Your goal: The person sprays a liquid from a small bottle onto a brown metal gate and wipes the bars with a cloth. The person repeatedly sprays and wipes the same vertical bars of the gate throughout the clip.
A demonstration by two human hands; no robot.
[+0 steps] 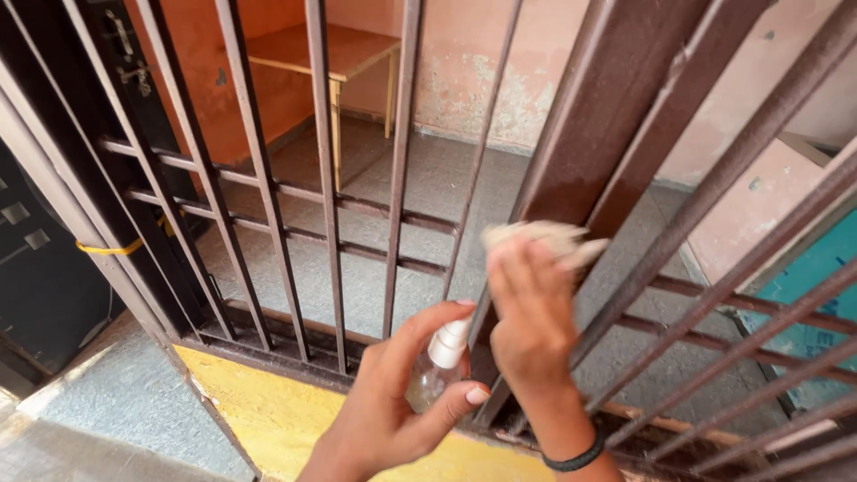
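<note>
A small spray bottle (439,364) is gripped by the left hand (393,402); a pale cloth (536,239) is pressed against the brown gate bar (589,125) by the right hand (531,321) — fingers closed on it.

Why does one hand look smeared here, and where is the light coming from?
Head view: the right hand and its cloth are motion-blurred against the gate; the left hand with the spray bottle is sharper. Daylight falls evenly, brightest on the floor at lower left. The bars splay from wide-angle distortion.
</note>
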